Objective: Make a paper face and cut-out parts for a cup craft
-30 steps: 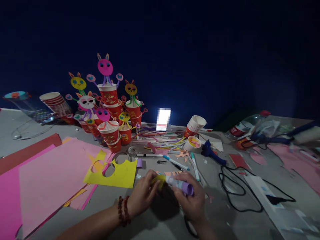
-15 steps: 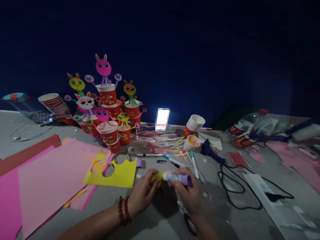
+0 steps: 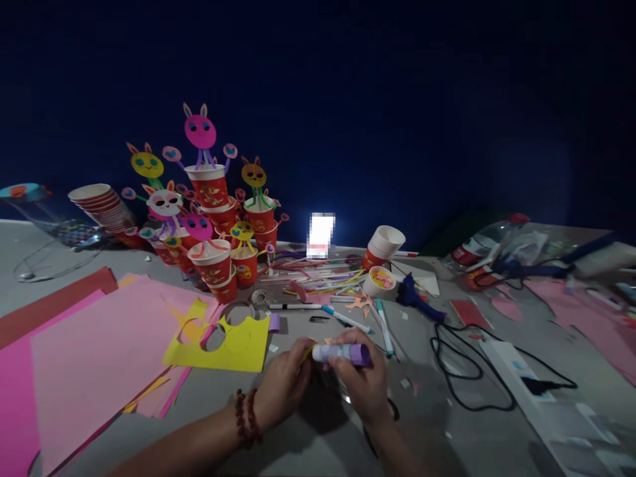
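Note:
My right hand [image 3: 365,381] is closed round a purple and white glue stick [image 3: 342,354], held level with its white end pointing left. That end meets a small yellow paper piece [image 3: 309,353], which my left hand [image 3: 284,381] pinches between thumb and fingers. Only a thin edge of the paper shows; the rest is hidden behind fingers and glue stick. Below my right hand lies a pair of scissors [image 3: 393,409], largely covered by the hand. Left of my hands, a yellow sheet [image 3: 238,358] with round cut-outs rests on the table. A purple cap [image 3: 275,322] sits just right of that sheet.
Red paper cups [image 3: 211,265] with paper animal figures stand at the back left. Pink paper sheets [image 3: 99,364] cover the left side. Pens [image 3: 348,318] lie beyond my hands. A blue glue gun [image 3: 417,301] and a black cord [image 3: 442,377] are on the right.
The glue stick and both hands have shifted slightly left. The yellow piece has turned, so less of its face shows. My right hand now covers more of the scissors.

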Available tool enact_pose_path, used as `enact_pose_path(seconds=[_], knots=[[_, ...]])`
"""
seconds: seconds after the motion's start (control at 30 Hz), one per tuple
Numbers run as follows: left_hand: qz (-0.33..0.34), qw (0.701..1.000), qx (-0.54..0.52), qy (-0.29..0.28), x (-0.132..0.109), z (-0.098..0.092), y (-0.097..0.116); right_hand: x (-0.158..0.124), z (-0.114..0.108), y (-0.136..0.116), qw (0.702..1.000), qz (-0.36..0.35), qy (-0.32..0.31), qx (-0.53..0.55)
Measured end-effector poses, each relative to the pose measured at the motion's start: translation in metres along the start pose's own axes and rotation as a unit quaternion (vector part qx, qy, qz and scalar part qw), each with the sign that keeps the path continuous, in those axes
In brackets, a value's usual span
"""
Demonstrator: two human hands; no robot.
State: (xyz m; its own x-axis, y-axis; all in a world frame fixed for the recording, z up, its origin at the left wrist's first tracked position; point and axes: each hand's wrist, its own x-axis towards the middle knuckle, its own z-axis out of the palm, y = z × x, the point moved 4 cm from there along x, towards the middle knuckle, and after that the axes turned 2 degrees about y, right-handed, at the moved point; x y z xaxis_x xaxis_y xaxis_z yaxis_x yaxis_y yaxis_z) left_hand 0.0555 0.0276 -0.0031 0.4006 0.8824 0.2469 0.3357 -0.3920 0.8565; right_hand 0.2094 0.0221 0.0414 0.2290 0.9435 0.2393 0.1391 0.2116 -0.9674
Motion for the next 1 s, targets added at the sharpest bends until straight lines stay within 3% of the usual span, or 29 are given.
enact_pose_path(seconds=[0.2, 0.53, 0.73, 1.0], knots=[[-0.012, 1.000, 0.016, 0.001, -0.0005, 0.0006, -0.0014, 0.0030, -0.0010, -0.0013, 1.000, 0.015, 0.024, 0.011], [-0.020, 1.000, 0.010, 0.006, 0.0001, 0.0015, 0.0005, 0.0009, -0.0015, 0.0034, 1.000, 0.008, 0.005, -0.025], [-0.010, 1.000, -0.007, -0.001, -0.0009, 0.0029, -0.0010, 0.0000, 0.0057, -0.0001, 1.000, 0.022, -0.009, 0.005], [-0.003, 1.000, 0.000, 0.013, -0.0017, 0.0040, -0.0005, 0.0018, 0.0008, 0.0016, 1.000, 0.023, 0.011, 0.002]])
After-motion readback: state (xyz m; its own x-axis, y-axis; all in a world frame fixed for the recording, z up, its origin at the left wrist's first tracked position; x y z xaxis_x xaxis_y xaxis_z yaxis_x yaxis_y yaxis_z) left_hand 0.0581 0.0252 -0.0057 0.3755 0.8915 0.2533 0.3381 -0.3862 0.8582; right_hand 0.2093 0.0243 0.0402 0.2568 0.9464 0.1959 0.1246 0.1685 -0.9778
